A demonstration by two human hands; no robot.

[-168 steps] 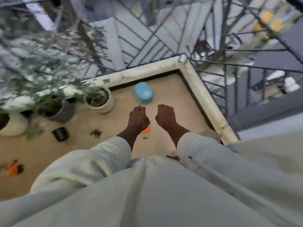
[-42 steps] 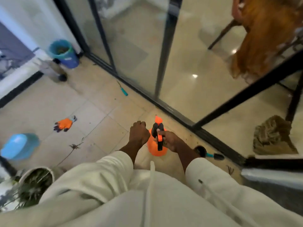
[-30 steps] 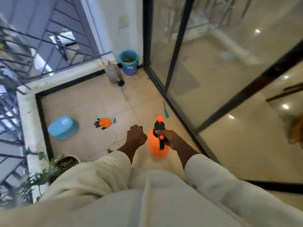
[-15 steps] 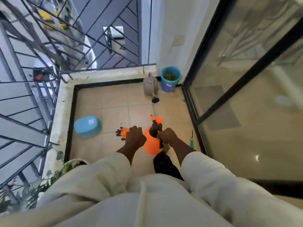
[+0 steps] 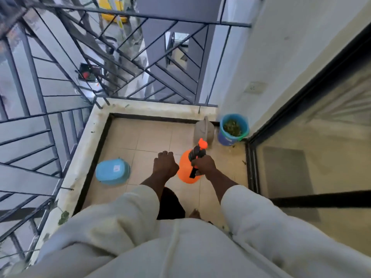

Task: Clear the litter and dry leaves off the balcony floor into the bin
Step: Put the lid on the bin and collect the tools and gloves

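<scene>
The person stands on the tiled balcony floor (image 5: pixel 152 135), sleeves of a pale top reaching forward. The right hand (image 5: pixel 202 164) has its grip wrapped round the black handle of an orange spray bottle (image 5: pixel 185 167), held above the tiles. The left hand (image 5: pixel 165 165) is curled into a loose fist, holding nothing. In the far corner by the wall stands the blue bin (image 5: pixel 232 129), green leaves inside, with a grey watering can (image 5: pixel 203 130) just beside it. A light-blue tub (image 5: pixel 112 172) lies near the railing (image 5: pixel 60 87).
</scene>
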